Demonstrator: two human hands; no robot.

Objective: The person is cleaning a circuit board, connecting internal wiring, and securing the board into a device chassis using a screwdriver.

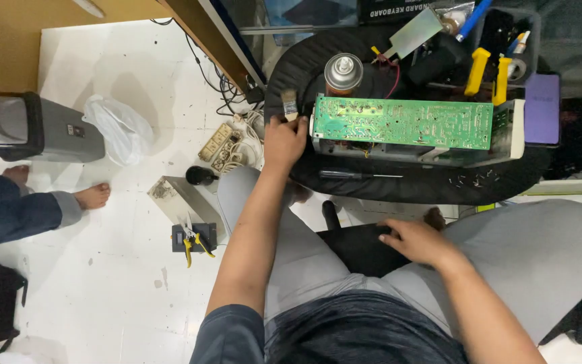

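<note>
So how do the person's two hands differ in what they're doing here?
The left hand is raised to the work surface, gripping a small paintbrush beside the green circuit board; the right hand lies low on the lap, holding nothing. The left is closed, the right spread flat. Both are bare.

The black table is crowded: a green board fills the middle, with a spray can and pliers packed close behind it. In front of the board there is a bare strip, with only a screwdriver and some small screws. The white floor on the left is mostly open, past a bin, a bag and cutters.
</note>
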